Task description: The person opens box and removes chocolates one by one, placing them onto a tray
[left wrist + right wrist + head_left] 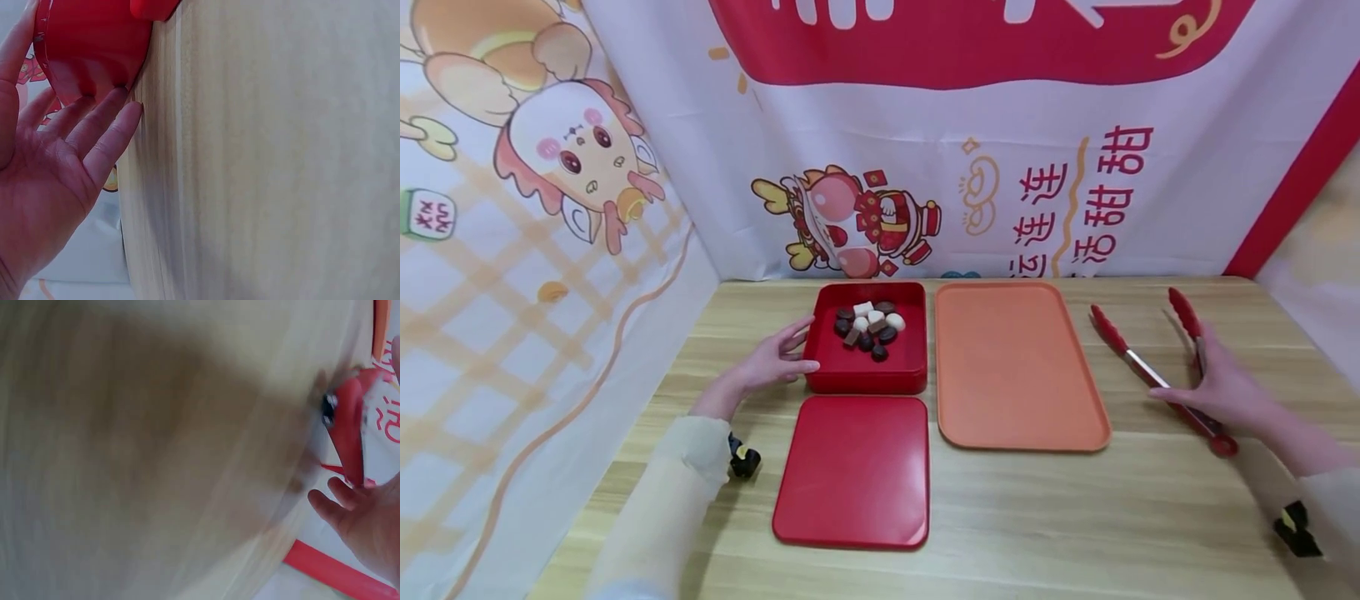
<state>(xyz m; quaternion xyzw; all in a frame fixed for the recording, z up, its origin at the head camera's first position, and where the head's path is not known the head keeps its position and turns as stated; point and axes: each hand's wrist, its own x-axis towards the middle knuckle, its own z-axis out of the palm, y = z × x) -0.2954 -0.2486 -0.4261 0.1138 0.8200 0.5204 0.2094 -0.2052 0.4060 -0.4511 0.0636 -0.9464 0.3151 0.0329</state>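
A square red box (pixel 865 382) stands on the wooden table, holding several dark, brown and white chocolates (pixel 880 352). At its left side is my left hand (pixel 775 357), the thumb by the near rim. In the left wrist view, the straight fingers (pixel 94 134) reach the outer wall of the box. On the right lie tongs (pixel 1138 364) with red tips and metal arms, spread wide apart. Over their right arm is my right hand (pixel 1225 387), its thumb stretched out across the tongs. The right wrist view shows the fingers (pixel 328 509) loosely extended beside the blurred tongs (pixel 350 425).
Directly in front of the box lies a flat red lid (pixel 857 471). An orange tray (pixel 1015 367) sits between the box and the tongs. Printed cloth (pixel 970 183) hangs behind the table (pixel 1075 525) and along its left side.
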